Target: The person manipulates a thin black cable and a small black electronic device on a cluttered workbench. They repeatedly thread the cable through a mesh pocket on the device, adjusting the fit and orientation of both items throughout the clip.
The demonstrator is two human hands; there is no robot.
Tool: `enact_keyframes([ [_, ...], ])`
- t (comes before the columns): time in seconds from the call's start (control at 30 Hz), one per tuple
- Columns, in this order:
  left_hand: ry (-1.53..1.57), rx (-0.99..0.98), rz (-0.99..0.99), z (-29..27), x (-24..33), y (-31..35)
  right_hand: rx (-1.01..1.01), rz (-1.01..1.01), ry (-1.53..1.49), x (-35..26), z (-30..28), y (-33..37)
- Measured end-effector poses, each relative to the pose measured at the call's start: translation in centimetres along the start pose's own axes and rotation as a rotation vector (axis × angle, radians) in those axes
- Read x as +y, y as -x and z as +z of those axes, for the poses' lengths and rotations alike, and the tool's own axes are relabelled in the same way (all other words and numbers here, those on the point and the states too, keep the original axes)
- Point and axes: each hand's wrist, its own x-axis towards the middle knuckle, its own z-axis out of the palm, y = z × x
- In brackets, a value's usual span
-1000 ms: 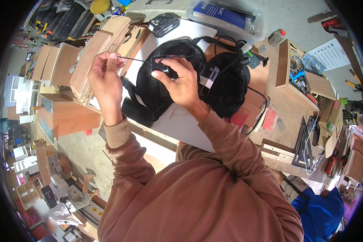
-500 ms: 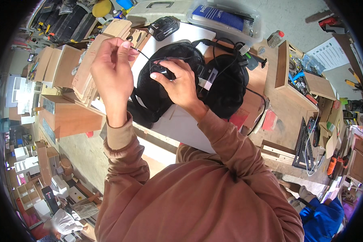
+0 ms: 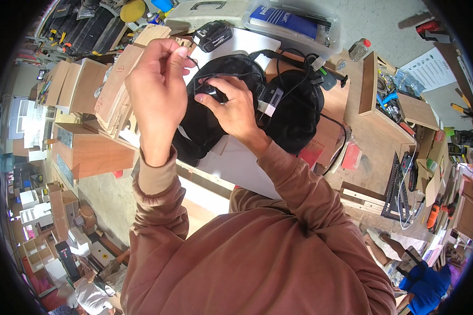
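Observation:
My left hand (image 3: 160, 97) is raised over the left end of the table, thumb and fingertips pinched on the end of a thin black cable (image 3: 196, 64). My right hand (image 3: 235, 105) grips a small black device (image 3: 210, 93), largely covered by the fingers; the cable runs toward it. Beneath both hands lies a black mesh bag (image 3: 236, 65) on a white board (image 3: 244, 165). Just right of my right hand, a dark labelled box (image 3: 270, 96) rests against a second rounded black fabric piece (image 3: 297, 123) with black cords on it.
A black power tool battery (image 3: 213, 35) sits behind the bag. Farther back is a clear plastic bin (image 3: 328, 44) with a blue packet. Stacked wood panels (image 3: 115, 97) stand at left; a wooden tray (image 3: 370, 84) of tools and a keyboard (image 3: 397, 186) lie right. People are at the lower corners.
My left hand has shifted right and slightly away from me, still pinching the cable end. My right hand stays nearly in place. The people at the lower corners have moved.

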Motion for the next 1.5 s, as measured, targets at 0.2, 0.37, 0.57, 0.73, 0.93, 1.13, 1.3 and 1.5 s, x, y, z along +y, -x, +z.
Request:
enact_keyframes([
  [0.2, 0.012, -0.131, 0.003, 0.9, 0.3, -1.1, 0.017, -0.036, -0.008, -0.2, -0.1, 0.0],
  [0.37, 0.079, -0.265, 0.016, 0.5, -0.9, -3.4, 0.034, -0.053, -0.033, -0.7, -0.3, -0.3],
  [0.57, 0.189, -0.267, -0.012, 0.7, -1.3, -3.9, 0.049, 0.004, -0.064, -1.6, -1.2, -1.0],
  [0.73, 0.288, -0.285, -0.076, 0.5, -1.5, -3.4, 0.124, -0.131, 0.084, -2.0, -0.8, -1.1],
  [0.93, 0.403, -0.417, -0.074, -0.7, -2.8, -2.2, 0.155, -0.122, 0.046, -2.5, -0.4, -1.1],
  [1.13, 0.308, -0.541, -0.166, -0.7, -9.0, 2.6, 0.164, 0.011, -0.105, -2.7, -0.4, -1.2],
  [1.3, 0.423, -0.45, -0.187, 0.3, -9.9, 4.5, 0.139, 0.154, -0.112, -3.7, -1.3, -1.0],
  [1.5, 0.386, -0.324, -0.196, 1.3, -10.0, 5.3, 0.05, 0.211, -0.064, -4.1, -2.1, -1.2],
])
